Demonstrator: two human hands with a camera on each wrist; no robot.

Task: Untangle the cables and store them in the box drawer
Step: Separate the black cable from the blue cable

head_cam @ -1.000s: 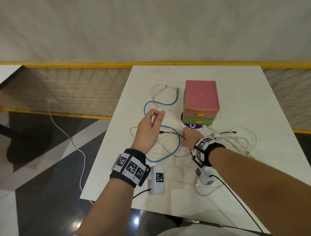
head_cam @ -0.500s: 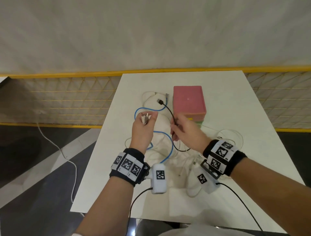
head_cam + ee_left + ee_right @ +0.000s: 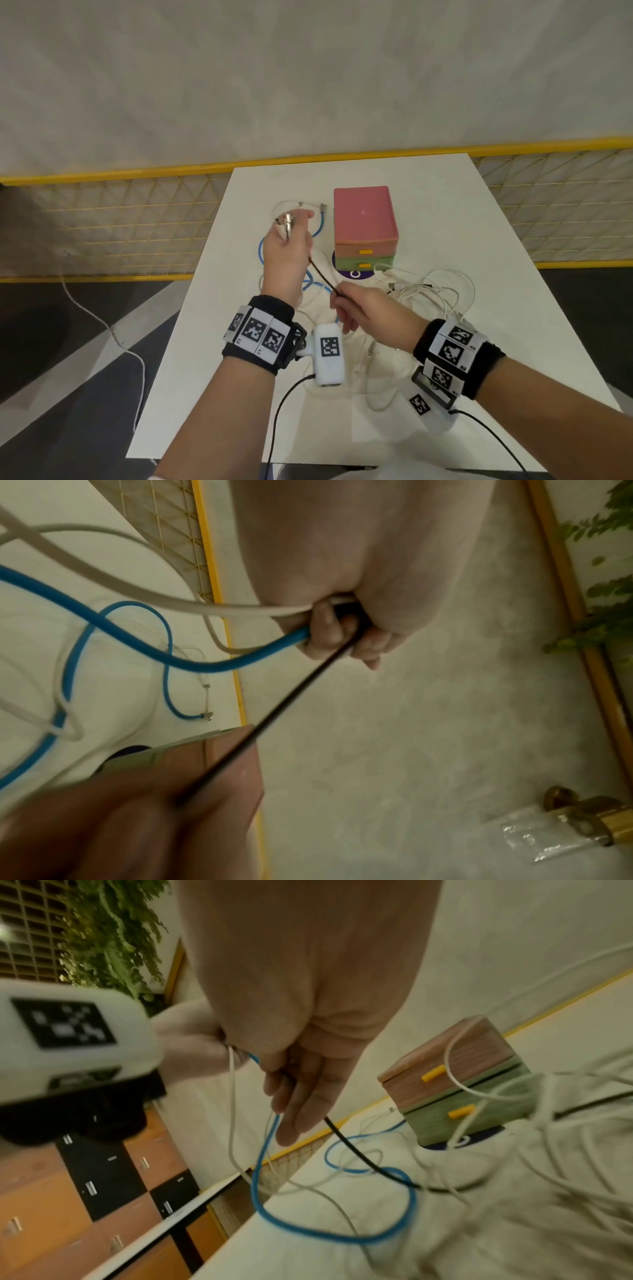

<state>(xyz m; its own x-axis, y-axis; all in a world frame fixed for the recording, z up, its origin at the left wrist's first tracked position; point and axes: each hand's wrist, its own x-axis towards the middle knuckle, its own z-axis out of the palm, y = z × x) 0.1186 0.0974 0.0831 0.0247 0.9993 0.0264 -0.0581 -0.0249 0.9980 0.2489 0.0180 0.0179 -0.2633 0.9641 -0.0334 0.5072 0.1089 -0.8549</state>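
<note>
My left hand is raised over the table's left side. It grips the plug ends of a blue cable, a white cable and a black cable. The black cable runs taut down to my right hand, which pinches it nearer to me. From the right wrist, the black cable trails off below my right hand onto the table. The box has a pink drawer above a green drawer, both closed. The blue cable loops left of the box.
A tangle of white cables lies on the white table, right of and in front of the box. A yellow-framed mesh fence runs behind the table. A white cord lies on the floor at left.
The left hand has lifted up and away with the plugs and now also holds the black cable's end. The right hand has drawn back toward me along the black cable, pulling it taut.
</note>
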